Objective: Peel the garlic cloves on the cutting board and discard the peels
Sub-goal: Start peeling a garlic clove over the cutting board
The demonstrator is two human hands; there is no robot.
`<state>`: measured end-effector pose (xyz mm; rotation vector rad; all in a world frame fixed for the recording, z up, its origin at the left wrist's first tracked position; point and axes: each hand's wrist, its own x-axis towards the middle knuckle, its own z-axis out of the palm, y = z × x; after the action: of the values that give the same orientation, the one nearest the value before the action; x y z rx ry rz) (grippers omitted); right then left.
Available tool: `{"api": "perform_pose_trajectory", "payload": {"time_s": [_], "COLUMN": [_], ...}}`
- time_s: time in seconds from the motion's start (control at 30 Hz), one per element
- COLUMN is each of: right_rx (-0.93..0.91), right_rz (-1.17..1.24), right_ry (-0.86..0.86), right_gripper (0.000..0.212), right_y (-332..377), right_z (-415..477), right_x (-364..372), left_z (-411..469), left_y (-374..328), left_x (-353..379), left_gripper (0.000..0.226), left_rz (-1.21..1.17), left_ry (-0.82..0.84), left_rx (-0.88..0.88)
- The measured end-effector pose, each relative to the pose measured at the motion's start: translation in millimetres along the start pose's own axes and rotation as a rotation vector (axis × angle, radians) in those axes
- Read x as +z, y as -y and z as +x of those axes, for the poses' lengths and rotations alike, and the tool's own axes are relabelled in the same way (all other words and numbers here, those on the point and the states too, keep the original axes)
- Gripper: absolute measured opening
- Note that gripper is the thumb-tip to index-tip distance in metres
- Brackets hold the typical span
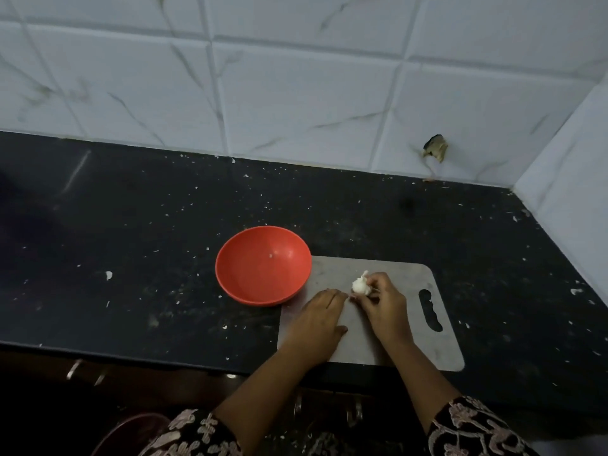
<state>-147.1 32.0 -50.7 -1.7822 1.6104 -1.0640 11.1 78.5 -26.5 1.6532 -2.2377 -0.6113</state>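
The red bowl [263, 264] stands on the counter, its rim overlapping the left edge of the cutting board [411, 327]. It holds only a pale speck.

My left hand [320, 319] lies flat on the board, fingers straight, holding nothing, with its fingertips just beside the garlic. The garlic [360, 284] is low over the board; I cannot tell whether it touches it. The fingers of my right hand [383, 304] curl round it from the right. I cannot tell whether it is one clove or a small cluster.

Recommended procedure, as I judge it:
1. Press the left palm down to steady the board.
2. Hold the garlic low, so that loosened skin drops onto the board and not the counter.
3. Pinch the papery tip and pull it away.
4. Gather the peels before discarding them.

The black counter [131, 225] is flecked with white scraps. Behind it rises a white veined tile wall [296, 93], with a broken hole [436, 147] low on the right.
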Motion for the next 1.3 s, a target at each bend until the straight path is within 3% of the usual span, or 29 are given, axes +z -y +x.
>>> {"api": "perform_pose_trajectory", "payload": {"time_s": [0.27, 0.5, 0.83, 1.3], "right_rx": [-0.041, -0.072, -0.108, -0.069], "right_rz": [0.010, 0.006, 0.025, 0.141], "right_ry": [-0.010, 0.000, -0.085, -0.004], "right_gripper": [0.026, 0.027, 0.027, 0.029], "right_y": [-5.6, -9.0, -11.4, -6.8], "right_z": [5.3, 6.9, 7.6, 6.3], "right_x": [2.7, 2.5, 1.8, -3.0], "left_z": [19.7, 41.2, 55.9, 55.3], "left_y": [10.1, 12.9, 22.3, 19.3], "left_x": [1.7, 10.0, 18.7, 25.4], "left_gripper": [0.073, 0.077, 0.054, 0.026], "left_rz": [-0.049, -0.205, -0.279, -0.343], "left_ry": [0.066, -0.035, -0.161, -0.270], "left_rx": [-0.029, -0.026, -0.019, -0.068]}}
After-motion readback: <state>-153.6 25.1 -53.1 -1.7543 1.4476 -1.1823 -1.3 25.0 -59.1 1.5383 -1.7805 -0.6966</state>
